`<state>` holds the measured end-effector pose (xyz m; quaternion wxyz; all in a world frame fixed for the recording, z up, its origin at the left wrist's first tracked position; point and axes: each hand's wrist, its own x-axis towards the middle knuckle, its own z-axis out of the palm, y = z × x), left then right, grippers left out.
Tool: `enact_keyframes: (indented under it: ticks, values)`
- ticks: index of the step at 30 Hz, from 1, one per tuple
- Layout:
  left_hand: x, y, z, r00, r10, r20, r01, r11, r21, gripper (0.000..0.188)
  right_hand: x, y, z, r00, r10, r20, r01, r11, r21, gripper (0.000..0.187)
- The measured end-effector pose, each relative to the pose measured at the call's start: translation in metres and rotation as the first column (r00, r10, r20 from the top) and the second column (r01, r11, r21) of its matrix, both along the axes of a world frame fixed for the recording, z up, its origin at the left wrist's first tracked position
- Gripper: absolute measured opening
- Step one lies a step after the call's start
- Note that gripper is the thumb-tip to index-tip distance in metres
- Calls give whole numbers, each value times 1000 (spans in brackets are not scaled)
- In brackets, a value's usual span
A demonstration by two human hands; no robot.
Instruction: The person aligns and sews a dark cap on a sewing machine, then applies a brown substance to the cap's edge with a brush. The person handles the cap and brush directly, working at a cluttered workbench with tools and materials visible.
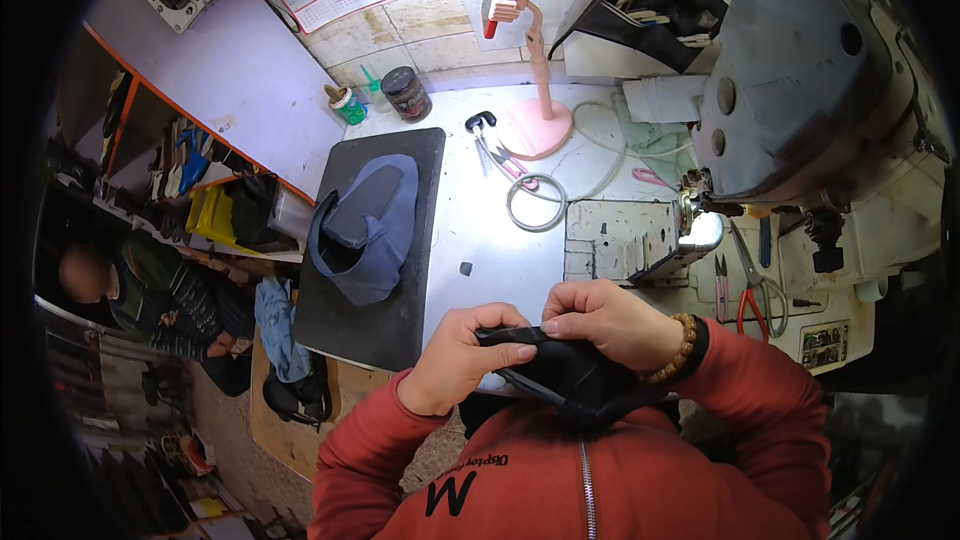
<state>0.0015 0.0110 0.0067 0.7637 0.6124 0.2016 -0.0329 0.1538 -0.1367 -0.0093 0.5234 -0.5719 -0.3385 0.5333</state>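
Observation:
Close to my chest, at the table's near edge, both hands hold a soft black piece (575, 370) that looks like leather or fabric; its exact kind is not clear. Thumb and fingers of my left hand (465, 348) pinch its left upper edge. My right hand (612, 325), with a beaded bracelet at the wrist, pinches the same edge a little further right. The rest of the piece droops below my right hand. Left of my hands, a blue-grey shoe upper (385, 230) with its sole-shaped insert lies on a black board (425, 270).
A sewing machine (790, 90) stands at the right. Red-handled pliers (750, 300) and small snips (721, 285) lie below it. A pink phone stand (540, 90), scissors (495, 145), a roll of tape (536, 202) and a dark jar (405, 93) stand further back. Another person (160, 290) sits at left.

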Motion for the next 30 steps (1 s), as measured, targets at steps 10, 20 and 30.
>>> enact_keyframes:
  ticks: [10,20,30]
  values:
    - [2,-8,2,938,-56,341,-58,947,315,12,3,-3,6,976,-49,-212,33,996,-79,7]
    - [-2,-3,11,966,-167,199,44,861,506,24,-2,-7,5,928,-121,-351,143,989,37,9]
    - [-1,-6,18,960,-158,233,-37,750,660,26,-10,-17,9,995,-78,-58,89,970,225,21]
